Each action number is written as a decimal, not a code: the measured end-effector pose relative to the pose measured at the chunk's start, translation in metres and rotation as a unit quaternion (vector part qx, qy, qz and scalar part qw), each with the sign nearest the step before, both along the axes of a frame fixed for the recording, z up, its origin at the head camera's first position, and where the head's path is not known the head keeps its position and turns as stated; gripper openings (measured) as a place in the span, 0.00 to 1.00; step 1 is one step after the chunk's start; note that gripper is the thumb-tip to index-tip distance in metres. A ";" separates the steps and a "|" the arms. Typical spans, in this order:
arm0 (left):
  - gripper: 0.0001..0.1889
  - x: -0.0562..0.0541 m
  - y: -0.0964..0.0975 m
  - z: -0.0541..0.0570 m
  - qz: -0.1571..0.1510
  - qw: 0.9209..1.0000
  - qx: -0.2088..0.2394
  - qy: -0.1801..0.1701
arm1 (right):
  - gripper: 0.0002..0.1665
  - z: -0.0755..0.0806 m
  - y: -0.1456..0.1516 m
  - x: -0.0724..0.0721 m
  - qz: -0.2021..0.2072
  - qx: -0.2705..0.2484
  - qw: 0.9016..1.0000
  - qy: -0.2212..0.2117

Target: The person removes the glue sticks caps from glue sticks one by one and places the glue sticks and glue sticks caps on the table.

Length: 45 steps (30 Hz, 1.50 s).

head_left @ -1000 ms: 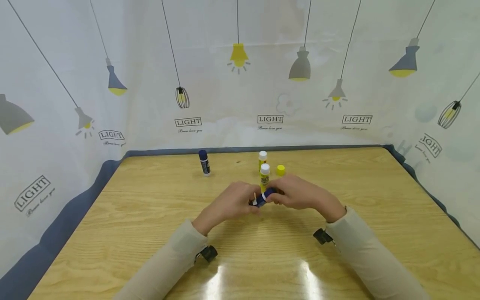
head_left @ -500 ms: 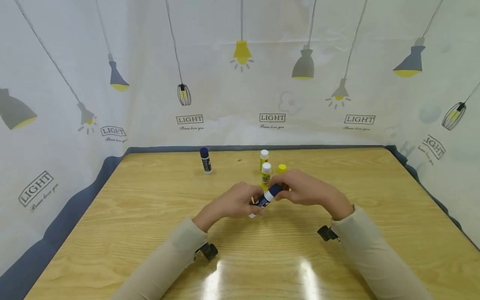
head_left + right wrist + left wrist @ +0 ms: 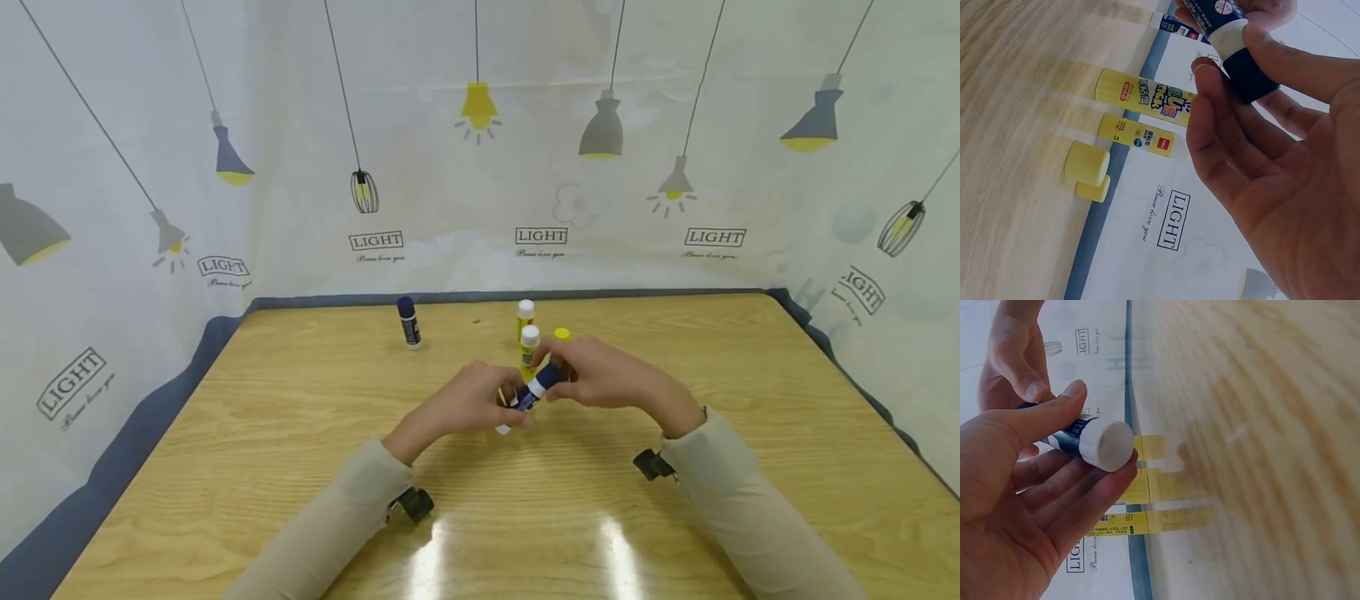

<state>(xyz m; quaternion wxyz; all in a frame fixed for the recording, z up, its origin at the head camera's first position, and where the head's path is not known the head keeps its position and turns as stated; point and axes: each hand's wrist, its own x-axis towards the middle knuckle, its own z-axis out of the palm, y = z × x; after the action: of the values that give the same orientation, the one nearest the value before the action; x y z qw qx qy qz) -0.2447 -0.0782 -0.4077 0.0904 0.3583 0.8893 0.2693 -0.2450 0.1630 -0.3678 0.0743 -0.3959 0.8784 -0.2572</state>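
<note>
A dark blue glue stick (image 3: 529, 397) with a white base is held slanted above the table between both hands. My left hand (image 3: 474, 402) grips its lower body, thumb on top and fingers beneath; the white base end (image 3: 1113, 447) faces the left wrist camera. At the upper end, my right hand (image 3: 611, 375) pinches the dark blue cap (image 3: 1249, 75) between thumb and fingers. A white collar (image 3: 1229, 39) shows between cap and body. Right behind the hands stands a yellow glue stick (image 3: 529, 354) with a white cap, partly hidden.
A second yellow glue stick (image 3: 525, 315) stands farther back. Two small yellow caps (image 3: 1087, 164) sit beside them, one hidden in the head view. Another blue glue stick (image 3: 409, 323) stands at the back left. Printed cloth (image 3: 450, 192) encloses the wooden table (image 3: 300, 400).
My right hand has shifted slightly right and up. The glue stick is more exposed between the hands, with its collar and white base end now showing. The standing glue sticks have not moved.
</note>
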 end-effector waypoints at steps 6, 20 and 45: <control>0.18 0.001 0.000 0.002 0.009 1.000 0.004 0.008 | 0.14 0.003 0.007 -0.001 0.001 -0.011 1.000 -0.005; 0.15 -0.003 0.002 0.000 0.011 1.000 0.014 0.010 | 0.12 0.008 0.020 -0.003 -0.020 -0.024 1.000 -0.004; 0.15 -0.002 0.009 -0.010 0.014 0.986 0.126 -0.107 | 0.13 0.016 0.034 -0.006 -0.045 -0.003 0.999 -0.008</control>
<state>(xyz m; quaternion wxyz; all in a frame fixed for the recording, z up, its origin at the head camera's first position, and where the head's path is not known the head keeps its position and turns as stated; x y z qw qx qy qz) -0.2470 -0.0690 -0.4172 0.1354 0.3231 0.8387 0.4169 -0.2510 0.1970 -0.3517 0.0686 -0.3541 0.8939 -0.2663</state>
